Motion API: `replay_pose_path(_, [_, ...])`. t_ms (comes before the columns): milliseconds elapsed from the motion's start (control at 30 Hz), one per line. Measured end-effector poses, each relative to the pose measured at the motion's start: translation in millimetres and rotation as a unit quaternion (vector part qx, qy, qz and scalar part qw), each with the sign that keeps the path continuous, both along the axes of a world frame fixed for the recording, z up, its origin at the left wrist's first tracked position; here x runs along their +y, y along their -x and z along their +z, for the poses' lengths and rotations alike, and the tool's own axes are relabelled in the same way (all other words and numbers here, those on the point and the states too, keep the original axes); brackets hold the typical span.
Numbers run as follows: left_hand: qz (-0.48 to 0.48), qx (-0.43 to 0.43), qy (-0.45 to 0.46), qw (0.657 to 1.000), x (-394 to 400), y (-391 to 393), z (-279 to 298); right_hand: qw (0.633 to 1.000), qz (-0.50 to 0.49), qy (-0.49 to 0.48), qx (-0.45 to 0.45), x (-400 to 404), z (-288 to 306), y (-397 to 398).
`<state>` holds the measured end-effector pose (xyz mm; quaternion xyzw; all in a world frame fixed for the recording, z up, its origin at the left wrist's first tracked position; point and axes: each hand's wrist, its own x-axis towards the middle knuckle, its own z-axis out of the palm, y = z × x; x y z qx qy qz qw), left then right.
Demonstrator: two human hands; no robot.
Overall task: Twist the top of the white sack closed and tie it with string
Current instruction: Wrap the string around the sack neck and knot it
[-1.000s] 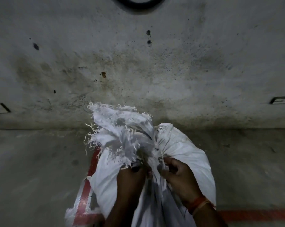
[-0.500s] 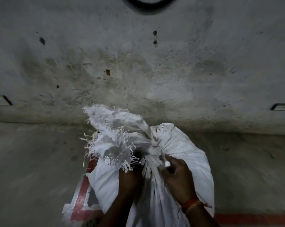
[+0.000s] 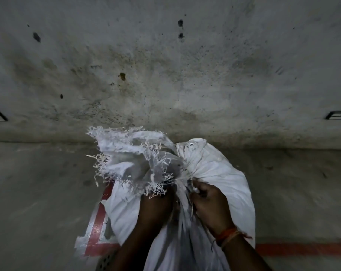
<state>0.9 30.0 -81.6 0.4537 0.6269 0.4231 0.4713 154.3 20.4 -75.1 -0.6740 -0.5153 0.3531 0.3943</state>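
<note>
Sack (image 3: 214,169) neck now nearer fingers (image 3: 200,189)

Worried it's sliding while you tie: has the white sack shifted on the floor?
No. The white sack still overlaps the same corner of the red floor marking; the slight shift in frame is the head camera moving.
</note>
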Motion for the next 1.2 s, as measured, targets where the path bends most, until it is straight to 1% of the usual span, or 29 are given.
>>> replay_pose_path(67, [-0.019,-0.147,0.058,0.987,-4,-7,5,1.0,0.0,-0.011,0.017,-1,3,0])
replay_pose_path(100, [-0.028,-0.19,0.075,0.979,-7,-12,6,0.999,0.001,-0.016,0.034,-1,5,0])
replay_pose_path(133, [-0.029,-0.206,0.089,0.974,-7,-14,1,0.998,0.003,-0.018,0.055,-2,7,0])
replay_pose_path(200, [-0.032,-0.198,0.093,0.975,-8,-14,-4,0.995,0.011,-0.006,0.097,-3,8,-1])
replay_pose_path(300, [-0.048,-0.179,0.057,0.981,-6,-15,-11,0.987,0.035,0.031,0.152,-6,9,-7])
replay_pose_path(433, [-0.077,-0.223,0.008,0.972,-1,-15,-15,0.981,0.051,0.056,0.18,-6,7,-16])
replay_pose_path(500, [-0.099,-0.208,-0.003,0.973,0,-15,-18,0.978,0.058,0.062,0.192,-8,8,-18])
replay_pose_path(533, [-0.09,-0.198,-0.004,0.976,1,-16,-18,0.975,0.061,0.064,0.202,-8,10,-19])
replay_pose_path(633, [-0.023,-0.182,-0.028,0.983,5,-16,-21,0.963,0.07,0.071,0.251,-11,17,-21])
replay_pose_path(700, [0.026,-0.203,-0.052,0.978,9,-15,-26,0.948,0.071,0.086,0.298,-12,20,-21])
replay_pose_path(767, [0.069,-0.231,-0.056,0.969,9,-15,-27,0.94,0.073,0.096,0.318,-13,22,-20])
replay_pose_path(867, [0.073,-0.233,-0.077,0.967,7,-17,-29,0.939,0.064,0.103,0.322,-13,23,-18])
replay_pose_path(933, [0.062,-0.22,-0.089,0.969,5,-17,-31,0.939,0.059,0.103,0.322,-12,23,-17])
replay_pose_path(1033, [0.045,-0.147,-0.106,0.982,5,-13,-37,0.94,0.053,0.101,0.321,-12,23,-16])
replay_pose_path(1200, [0.057,-0.086,-0.133,0.986,6,-14,-44,0.939,0.051,0.096,0.326,-12,24,-14])
